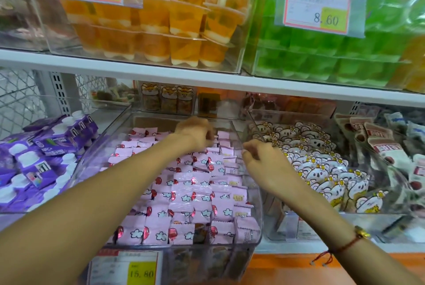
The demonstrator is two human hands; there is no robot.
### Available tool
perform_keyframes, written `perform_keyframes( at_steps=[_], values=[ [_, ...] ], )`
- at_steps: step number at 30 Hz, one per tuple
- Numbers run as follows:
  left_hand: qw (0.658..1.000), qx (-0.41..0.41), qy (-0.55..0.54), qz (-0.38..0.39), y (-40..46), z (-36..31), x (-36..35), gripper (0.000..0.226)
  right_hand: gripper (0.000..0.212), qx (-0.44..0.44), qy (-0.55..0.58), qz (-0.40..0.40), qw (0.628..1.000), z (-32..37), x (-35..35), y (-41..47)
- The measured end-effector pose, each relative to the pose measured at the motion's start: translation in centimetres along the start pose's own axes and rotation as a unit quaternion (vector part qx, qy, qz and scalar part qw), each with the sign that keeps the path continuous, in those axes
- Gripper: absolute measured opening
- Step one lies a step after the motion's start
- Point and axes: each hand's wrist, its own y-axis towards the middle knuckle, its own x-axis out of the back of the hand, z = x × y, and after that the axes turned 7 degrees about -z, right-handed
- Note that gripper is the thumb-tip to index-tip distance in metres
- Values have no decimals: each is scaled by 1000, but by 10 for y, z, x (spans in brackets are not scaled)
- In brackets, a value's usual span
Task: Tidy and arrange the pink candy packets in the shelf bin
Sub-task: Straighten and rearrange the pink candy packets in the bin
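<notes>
While both hands (195, 132) (262, 160) hover, pink candy packets (190, 192) below

Both forearms are bare from the bottom edge of the view up to the hands, with no sleeve showing on either. The left hand (195, 134) carries no ring, watch or band that can be made out (it is somewhat blurred). Behind the right hand (264, 165), a thin red cord bracelet (345, 246) circles the wrist, bearing a small golden charm (361, 232), its loose ends hanging below with tiny pale beads.
</notes>
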Motion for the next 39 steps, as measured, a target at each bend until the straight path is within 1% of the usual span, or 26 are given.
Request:
perform_keyframes(
  at_steps=[2, 4, 6, 7, 9, 11, 12, 14, 16, 17, 20, 22, 24, 25, 26, 27, 29, 30, 31, 32, 33, 35, 37, 39],
  values=[
    [998, 21, -49, -31, -1, 3, -2, 14, 28, 0, 0, 2, 1000, 0, 0, 1],
    [992, 41, -99, -74, -3, 5, -3, 15, 27, -3, 0, 3, 1000, -1, 0, 2],
    [977, 68, -154, -133, -6, 6, -4, 16, 27, -6, 1, 2, 1000, -1, -1, 2],
    [962, 88, -195, -168, -7, 6, -1, 18, 27, -7, 3, 1, 1000, 0, -1, 2],
    [923, 130, -287, -222, -9, 5, 9, 26, 29, -2, 16, -6, 1000, 0, -1, 2],
    [880, 158, -374, -244, -13, 4, 19, 29, 32, 3, 53, -33, 998, 1, 1, 4],
    [852, 175, -426, -249, -17, 3, 23, 27, 34, 5, 78, -59, 995, 2, 3, 5],
    [780, 213, -533, -248, -30, 2, 30, 21, 36, 21, 125, -108, 986, 7, 8, 6],
    [704, 240, -621, -245, -44, 2, 32, 17, 42, 52, 160, -120, 978, 13, 11, 6],
    [678, 255, -646, -239, -51, 1, 33, 16, 47, 73, 172, -111, 976, 18, 11, 4],
    [626, 295, -696, -190, -66, -4, 35, 16, 63, 147, 172, -63, 972, 32, 6, -4],
    [599, 306, -725, -147, -73, -9, 36, 17, 59, 190, 156, -69, 967, 37, 4, -7],
    [579, 301, -749, -114, -77, -10, 37, 18, 47, 198, 153, -92, 964, 37, 5, -7],
    [582, 292, -753, -101, -79, -9, 37, 19, 39, 178, 174, -96, 964, 37, 6, -7],
    [604, 282, -740, -92, -80, -8, 37, 20, 30, 137, 219, -90, 962, 36, 8, -6],
    [650, 269, -705, -92, -81, -6, 37, 23, 24, 78, 291, -74, 951, 36, 10, -5],
    [756, 222, -606, -107, -82, -4, 36, 25, 22, -56, 438, -33, 896, 35, 13, -2],
    [794, 191, -567, -108, -83, -4, 37, 24, 23, -104, 479, -17, 871, 34, 16, 0],
    [820, 163, -539, -101, -83, -4, 39, 24, 25, -139, 505, -3, 852, 33, 18, 1],
    [837, 142, -521, -93, -83, -4, 40, 25, 26, -162, 522, 7, 837, 32, 20, 2],
    [846, 128, -510, -86, -83, -5, 40, 28, 27, -180, 534, 15, 826, 31, 21, 2],
    [848, 119, -510, -80, -84, -6, 41, 36, 36, -197, 546, 24, 814, 28, 21, 3],
    [834, 131, -531, -75, -83, -6, 41, 38, 52, -199, 556, 40, 806, 25, 20, 5],
    [811, 155, -560, -71, -83, -6, 39, 40, 59, -184, 568, 55, 800, 23, 21, 7]
  ],
)
